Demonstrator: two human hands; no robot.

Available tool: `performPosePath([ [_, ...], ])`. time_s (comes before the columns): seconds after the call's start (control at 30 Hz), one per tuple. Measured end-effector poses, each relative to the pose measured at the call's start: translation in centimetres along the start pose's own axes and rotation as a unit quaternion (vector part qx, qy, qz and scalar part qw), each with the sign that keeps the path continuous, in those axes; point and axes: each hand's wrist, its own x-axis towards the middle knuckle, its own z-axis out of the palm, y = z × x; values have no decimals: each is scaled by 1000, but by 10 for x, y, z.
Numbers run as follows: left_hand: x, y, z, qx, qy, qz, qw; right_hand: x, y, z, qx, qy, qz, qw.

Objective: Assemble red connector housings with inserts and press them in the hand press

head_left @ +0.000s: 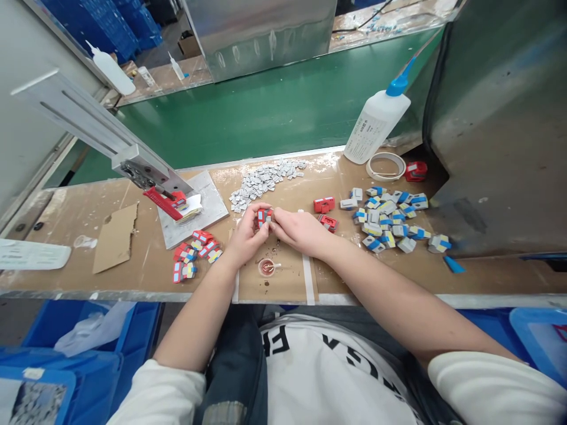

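My left hand point(249, 236) is wrapped round a small red toy vehicle point(264, 217) with pale windows. Fingers of my right hand point(297, 229) press on its right side, so both hands hold it. Below them on the bench stands a small round cup point(266, 267) of reddish liquid with a stick in it. Two red parts point(323, 205) lie just right of my right hand. Beyond my hands is a heap of small grey pieces point(261, 183). Several red and grey vehicles point(197, 252) are grouped left of my left forearm.
Many grey, blue and yellow parts point(385, 218) lie at the right, near a tape roll point(372, 175) and a large white bottle point(376, 125). A metal clamp stand point(146, 171) rises at the left beside torn cardboard point(116, 238). A green belt point(266, 112) runs behind the bench.
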Motion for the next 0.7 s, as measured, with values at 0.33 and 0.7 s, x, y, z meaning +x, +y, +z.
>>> performPosePath([
  [0.33, 4, 3, 4, -11, 28, -14, 999, 1, -6, 0, 85, 16, 31, 996],
  [0.7, 17, 22, -7, -399, 19, -121, 909, -12, 10, -12, 149, -74, -273, 948],
])
